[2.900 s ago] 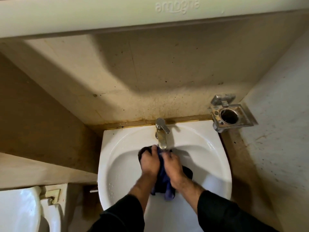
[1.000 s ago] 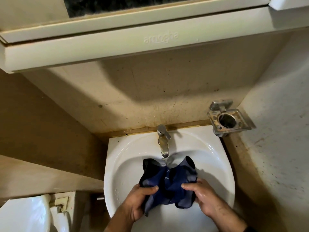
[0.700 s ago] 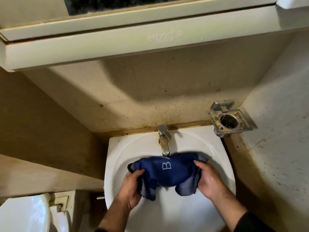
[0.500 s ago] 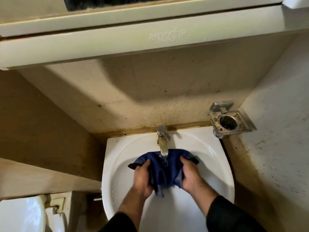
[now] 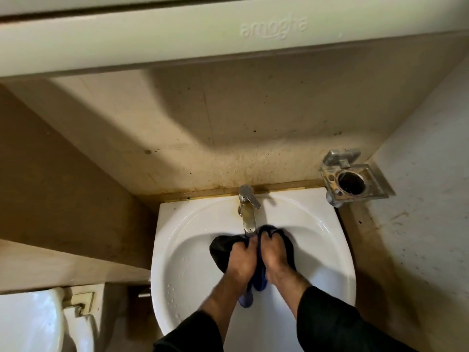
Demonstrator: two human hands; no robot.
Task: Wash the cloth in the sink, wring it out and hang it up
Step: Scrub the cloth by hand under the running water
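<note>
1. Here, both hands work side by side over the white ceramic sink, just below the spout of the steel single-lever faucet.
2. The left hand has its fingers curled tight round a bunched fold of the dark blue cloth; the right hand grips the neighbouring fold the same way. Knuckles nearly touch.
3. The cloth sits wadded between and under the 2 hands, above the bowl; a tail hangs down between the wrists.
4. Whether water runs from the spout cannot be told; the hands hide the outlet.
5. Judgement: this looks like the scrubbing or squeezing stage, with wringing and hanging not yet done.
6. Risk: the hands are close under the faucet, so a sharp upward rub could knock knuckles on the spout or bump the lever.
7. Risk: a wet wad is slippery; a loosened grip would likely drop it into the bowl.
8. Risk: the black sleeves lie just behind the dripping tail and could soak.
9. Risk: squeezing too near the front rim could send water onto the floor or toward the white toilet at lower left.
10. No hanging rail is visible; only a metal wall-mounted holder sits at the right.
</note>
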